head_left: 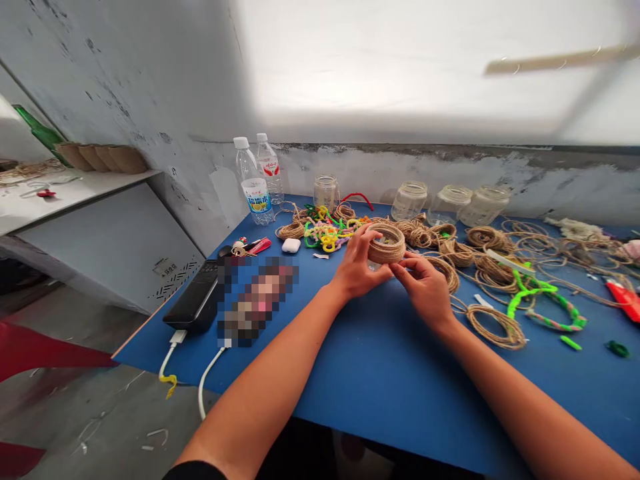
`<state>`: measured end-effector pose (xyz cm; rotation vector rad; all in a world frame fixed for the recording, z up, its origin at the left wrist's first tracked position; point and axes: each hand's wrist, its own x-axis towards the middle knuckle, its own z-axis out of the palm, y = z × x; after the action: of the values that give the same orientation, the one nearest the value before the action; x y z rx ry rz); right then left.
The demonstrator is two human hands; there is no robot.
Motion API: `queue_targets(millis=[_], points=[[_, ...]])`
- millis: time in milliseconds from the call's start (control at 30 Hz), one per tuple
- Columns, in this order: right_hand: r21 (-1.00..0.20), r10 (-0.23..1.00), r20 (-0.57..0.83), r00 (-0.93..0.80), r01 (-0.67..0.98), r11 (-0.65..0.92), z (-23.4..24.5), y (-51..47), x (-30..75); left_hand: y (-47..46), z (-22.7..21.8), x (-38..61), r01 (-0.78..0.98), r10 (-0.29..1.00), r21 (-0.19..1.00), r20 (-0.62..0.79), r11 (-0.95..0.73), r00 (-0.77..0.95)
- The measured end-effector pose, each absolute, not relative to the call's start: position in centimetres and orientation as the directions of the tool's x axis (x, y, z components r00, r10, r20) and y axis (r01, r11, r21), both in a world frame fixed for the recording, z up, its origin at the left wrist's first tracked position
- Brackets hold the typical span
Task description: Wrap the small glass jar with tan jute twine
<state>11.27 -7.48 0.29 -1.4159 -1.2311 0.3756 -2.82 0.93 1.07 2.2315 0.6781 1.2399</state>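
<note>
A glass jar with jute twine (387,248) wound round its upper part is tilted so its open mouth faces me. My left hand (359,263) is closed around the jar's left side, fingers at the rim and thumb underneath. At the jar's lower right, my right hand (423,287) pinches with thumb and forefinger, its fingertips close to my left thumb. What lies in that pinch is too small to make out. Behind the jar are a bundle of colourful pipe cleaners (327,233) and several coils of twine (487,238).
Clear glass jars (409,200) and plastic bottles (254,187) line the back of the blue table (360,373). At left lie a black power bank (193,300), a blurred-out object (260,300), an earbud case (291,246) and keys (242,250). A green braided ring (557,323) lies right.
</note>
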Motion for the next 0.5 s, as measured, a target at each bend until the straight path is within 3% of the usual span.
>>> queue_targets(millis=[500], points=[[-0.865, 0.821, 0.413, 0.395, 0.453, 0.217, 0.32, -7.49, 11.23, 1.08, 0.87, -2.85, 0.185, 0.621, 0.616, 0.633, -0.765, 0.462]])
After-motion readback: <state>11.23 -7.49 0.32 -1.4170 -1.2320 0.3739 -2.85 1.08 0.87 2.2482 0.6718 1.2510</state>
